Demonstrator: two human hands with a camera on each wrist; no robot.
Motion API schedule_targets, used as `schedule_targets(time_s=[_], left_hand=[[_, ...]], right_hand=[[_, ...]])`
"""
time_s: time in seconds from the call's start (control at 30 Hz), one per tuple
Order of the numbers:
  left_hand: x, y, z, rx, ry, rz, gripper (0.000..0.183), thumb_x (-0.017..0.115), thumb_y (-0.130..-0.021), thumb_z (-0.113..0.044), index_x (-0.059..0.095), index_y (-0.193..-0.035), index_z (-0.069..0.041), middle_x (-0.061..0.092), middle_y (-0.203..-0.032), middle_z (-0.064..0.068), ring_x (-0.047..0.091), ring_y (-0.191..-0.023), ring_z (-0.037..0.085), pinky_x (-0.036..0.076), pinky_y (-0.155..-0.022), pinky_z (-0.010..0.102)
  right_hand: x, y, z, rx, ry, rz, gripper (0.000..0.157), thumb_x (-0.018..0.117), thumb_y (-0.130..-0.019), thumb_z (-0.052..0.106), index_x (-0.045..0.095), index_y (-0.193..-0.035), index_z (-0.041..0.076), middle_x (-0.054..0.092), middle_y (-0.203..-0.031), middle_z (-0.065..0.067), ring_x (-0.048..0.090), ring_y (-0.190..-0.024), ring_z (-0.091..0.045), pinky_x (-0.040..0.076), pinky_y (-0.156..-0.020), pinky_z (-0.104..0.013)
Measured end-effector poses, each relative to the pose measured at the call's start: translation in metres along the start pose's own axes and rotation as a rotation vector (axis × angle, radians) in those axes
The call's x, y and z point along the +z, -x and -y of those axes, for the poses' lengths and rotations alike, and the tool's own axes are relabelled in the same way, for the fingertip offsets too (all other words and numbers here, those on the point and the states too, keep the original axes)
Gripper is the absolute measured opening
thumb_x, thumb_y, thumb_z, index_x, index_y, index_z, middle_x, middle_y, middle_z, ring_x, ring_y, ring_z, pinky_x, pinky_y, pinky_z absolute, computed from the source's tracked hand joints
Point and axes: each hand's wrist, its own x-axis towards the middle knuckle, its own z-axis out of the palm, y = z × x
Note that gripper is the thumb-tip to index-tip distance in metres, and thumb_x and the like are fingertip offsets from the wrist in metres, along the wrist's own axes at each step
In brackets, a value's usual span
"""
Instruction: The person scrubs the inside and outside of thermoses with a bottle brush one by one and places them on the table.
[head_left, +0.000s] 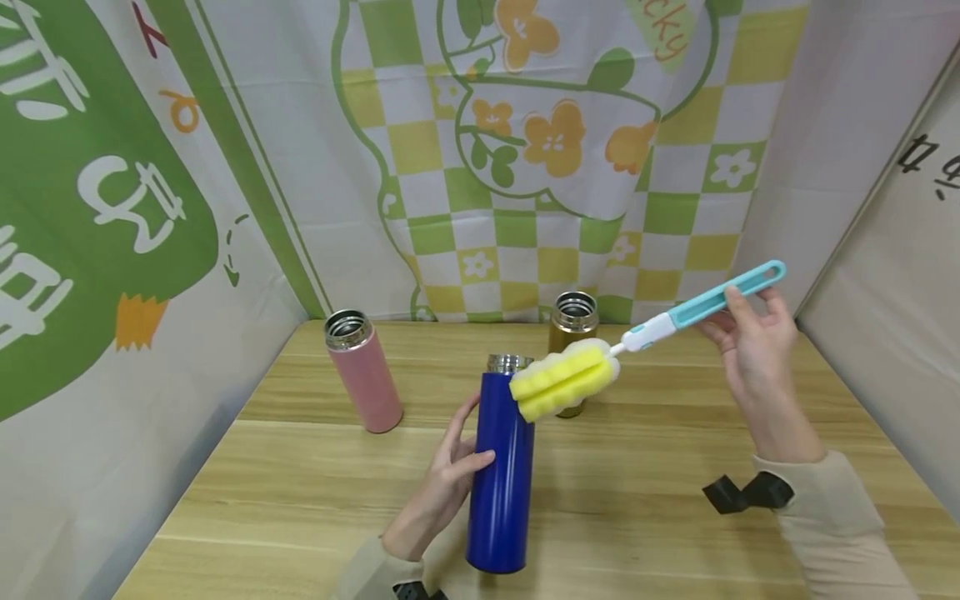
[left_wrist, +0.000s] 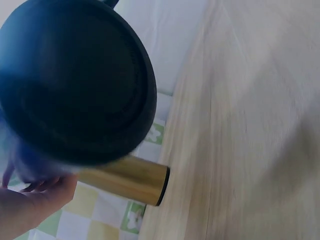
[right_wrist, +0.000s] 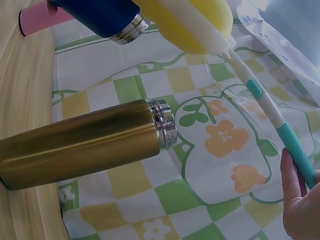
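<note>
My left hand [head_left: 450,479] grips a blue thermos bottle [head_left: 501,475] by its side, thumb across the front. The bottle is held up off the table, its metal neck upward, and its dark base [left_wrist: 75,85] fills much of the left wrist view. My right hand [head_left: 757,350] holds a bottle brush [head_left: 712,298] by its turquoise handle. The brush's yellow and white sponge head [head_left: 564,379] points down-left and overlaps the blue bottle's upper right side in the head view. Behind the sponge stands a gold thermos bottle [right_wrist: 85,145], uncapped, partly hidden in the head view.
A pink thermos bottle [head_left: 365,375] with an open metal mouth stands on the wooden table [head_left: 285,508] at the left. A patterned cloth [head_left: 510,250] hangs along the table's back edge, and printed cloth walls [head_left: 247,350] close in both sides.
</note>
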Motion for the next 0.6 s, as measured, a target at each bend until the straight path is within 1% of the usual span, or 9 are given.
schedule_targets(time_s=[0.07,0.13,0.23,0.3,0.4,0.5,0.6], left_hand=[[0.002,-0.001,0.001,-0.021,0.013,-0.017,0.078,0.051,-0.083,-0.003,0.002,-0.141,-0.018,0.049,-0.115,0.015,0.055,-0.098,0.022,0.043,-0.083,0.039],[0.004,-0.002,0.002,-0.047,0.0,-0.043,0.081,0.056,-0.082,-0.005,0.003,-0.141,-0.021,0.049,-0.116,0.016,0.056,-0.096,0.023,0.044,-0.082,0.04],[0.006,-0.004,0.004,-0.064,-0.059,-0.094,0.088,0.064,-0.077,-0.008,0.005,-0.14,-0.025,0.046,-0.12,0.02,0.055,-0.097,0.025,0.045,-0.08,0.041],[0.006,-0.005,0.005,-0.067,-0.107,-0.123,0.09,0.067,-0.076,-0.011,0.005,-0.14,-0.027,0.042,-0.124,0.021,0.053,-0.1,0.026,0.045,-0.081,0.041],[0.005,-0.005,0.006,-0.039,-0.154,-0.148,0.087,0.066,-0.077,-0.013,0.007,-0.14,-0.026,0.039,-0.127,0.022,0.052,-0.101,0.026,0.045,-0.08,0.041],[0.005,-0.003,0.005,-0.003,-0.186,-0.162,0.082,0.062,-0.08,-0.016,0.009,-0.141,-0.027,0.043,-0.123,0.024,0.055,-0.097,0.025,0.047,-0.077,0.041],[0.004,-0.003,0.004,0.032,-0.177,-0.174,0.077,0.057,-0.083,-0.017,0.009,-0.141,-0.029,0.046,-0.119,0.027,0.058,-0.092,0.025,0.048,-0.074,0.041]], right_hand=[[0.0,0.0,-0.001,-0.006,-0.013,-0.016,0.026,0.06,-0.079,-0.001,0.045,-0.1,-0.001,0.06,-0.075,-0.014,0.063,-0.064,-0.024,0.052,-0.065,-0.036],[0.001,0.0,-0.002,-0.011,-0.023,-0.036,0.026,0.061,-0.078,-0.001,0.045,-0.1,-0.001,0.06,-0.075,-0.014,0.063,-0.063,-0.024,0.051,-0.065,-0.036],[0.0,-0.001,-0.003,-0.024,-0.048,-0.057,0.026,0.061,-0.078,-0.001,0.044,-0.099,-0.001,0.059,-0.075,-0.014,0.063,-0.062,-0.024,0.051,-0.065,-0.037],[-0.002,-0.001,-0.001,-0.03,-0.059,-0.057,0.026,0.06,-0.079,-0.001,0.044,-0.099,-0.001,0.059,-0.075,-0.015,0.062,-0.063,-0.024,0.051,-0.064,-0.037],[-0.007,-0.001,0.002,-0.035,-0.08,-0.041,0.024,0.058,-0.08,-0.003,0.043,-0.098,-0.002,0.059,-0.075,-0.016,0.062,-0.063,-0.025,0.051,-0.064,-0.037],[-0.012,-0.001,0.007,-0.034,-0.097,-0.034,0.023,0.057,-0.081,-0.004,0.043,-0.098,-0.002,0.058,-0.075,-0.016,0.062,-0.063,-0.027,0.051,-0.065,-0.038],[-0.017,-0.002,0.012,-0.027,-0.121,-0.032,0.022,0.056,-0.082,-0.004,0.043,-0.099,-0.001,0.056,-0.077,-0.016,0.062,-0.064,-0.028,0.051,-0.067,-0.038]])
